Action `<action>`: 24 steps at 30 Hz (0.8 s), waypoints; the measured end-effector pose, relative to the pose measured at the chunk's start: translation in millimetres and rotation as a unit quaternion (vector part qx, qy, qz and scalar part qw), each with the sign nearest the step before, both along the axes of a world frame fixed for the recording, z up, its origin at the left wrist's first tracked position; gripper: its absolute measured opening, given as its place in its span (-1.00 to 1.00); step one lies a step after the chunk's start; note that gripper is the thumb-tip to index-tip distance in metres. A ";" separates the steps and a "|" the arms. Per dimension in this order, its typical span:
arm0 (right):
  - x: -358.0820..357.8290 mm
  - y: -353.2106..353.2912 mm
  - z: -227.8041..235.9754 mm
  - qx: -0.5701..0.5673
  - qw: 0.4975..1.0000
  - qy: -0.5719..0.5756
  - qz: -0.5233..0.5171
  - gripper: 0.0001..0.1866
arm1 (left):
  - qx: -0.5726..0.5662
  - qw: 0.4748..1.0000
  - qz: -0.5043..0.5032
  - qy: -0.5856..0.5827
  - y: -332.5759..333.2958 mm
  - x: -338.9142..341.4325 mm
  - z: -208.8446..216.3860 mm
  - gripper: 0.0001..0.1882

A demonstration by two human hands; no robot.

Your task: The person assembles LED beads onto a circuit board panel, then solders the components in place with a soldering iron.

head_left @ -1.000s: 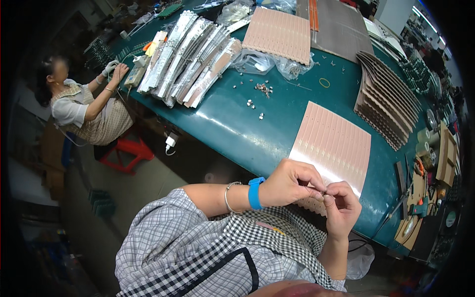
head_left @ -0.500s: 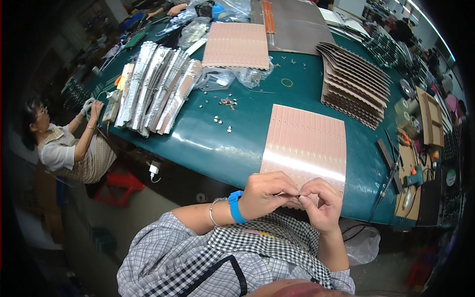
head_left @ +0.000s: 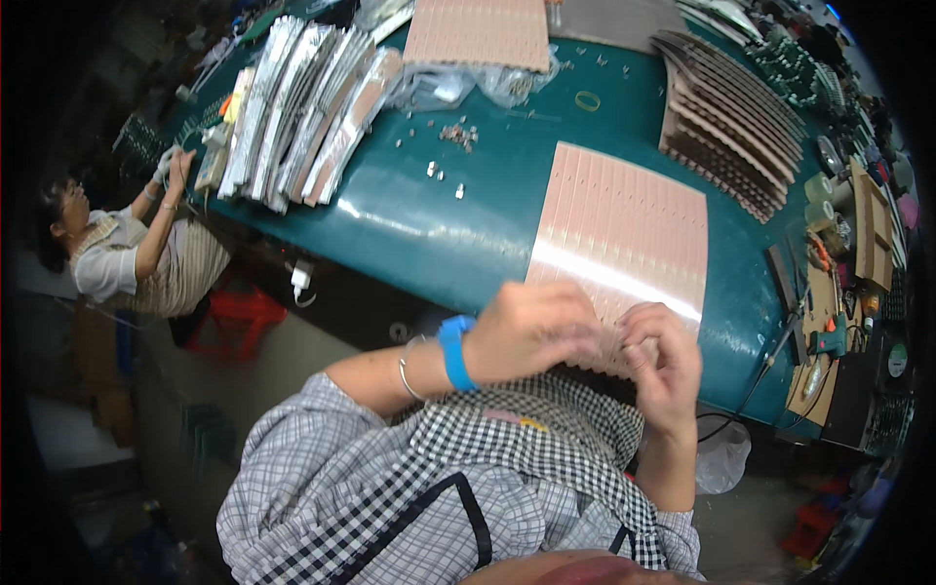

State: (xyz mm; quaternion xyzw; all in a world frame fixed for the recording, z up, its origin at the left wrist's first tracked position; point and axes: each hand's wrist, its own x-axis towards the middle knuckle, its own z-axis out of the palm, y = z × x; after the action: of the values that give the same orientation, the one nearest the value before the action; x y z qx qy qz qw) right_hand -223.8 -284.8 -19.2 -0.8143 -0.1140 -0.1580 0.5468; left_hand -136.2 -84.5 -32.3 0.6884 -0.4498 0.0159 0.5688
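Green covers the big table, which takes up most of what I see here. At its far left corner a co-worker in a white-sleeved top has both hands up at the edge, with a red stool showing just below. On the right side of the table stands a stack of brown, wavy-edged sheets; on the left lies a row of long foil-covered strips. Between them, down by the near edge, one pink sheet lies flat, scored into narrow bands and catching a streak of light. Over its near end are the person's two hands, slightly apart. The left hand is blurred, its fingers bent; I can't tell whether they grip anything. The right hand has its fingers curled and the thumb close to the forefinger, and whether something sits between them I can't make out. A blue wristband circles the left wrist. Smallest of all, shiny metal bits lie scattered beyond the sheet, toward the strips.
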 end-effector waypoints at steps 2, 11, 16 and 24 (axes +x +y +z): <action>-4.0 -13.5 3.8 -0.040 0.998 0.000 -0.053 -0.88 | 0.036 0.996 0.067 -0.051 15.3 19.8 1.4 -0.80; -19.0 -53.4 -2.6 -0.217 0.960 0.039 -0.175 -0.88 | 0.266 0.914 0.307 0.002 106.6 140.0 -31.6 -0.72; -22.7 -60.2 -2.6 -0.271 0.941 0.033 -0.202 -0.87 | 0.277 0.920 0.273 -0.057 82.2 149.8 -36.1 -0.79; -21.3 -71.1 -16.1 -0.302 0.932 0.056 -0.191 -0.82 | 0.261 0.923 0.281 -0.037 72.2 127.3 -40.8 -0.85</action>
State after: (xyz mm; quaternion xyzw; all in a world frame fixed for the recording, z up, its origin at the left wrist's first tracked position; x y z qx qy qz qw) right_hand -245.1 -355.8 -35.3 -0.9550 0.0317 -0.1715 0.2398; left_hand -8.9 -12.3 -73.1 0.9096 -0.2468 0.0827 0.3238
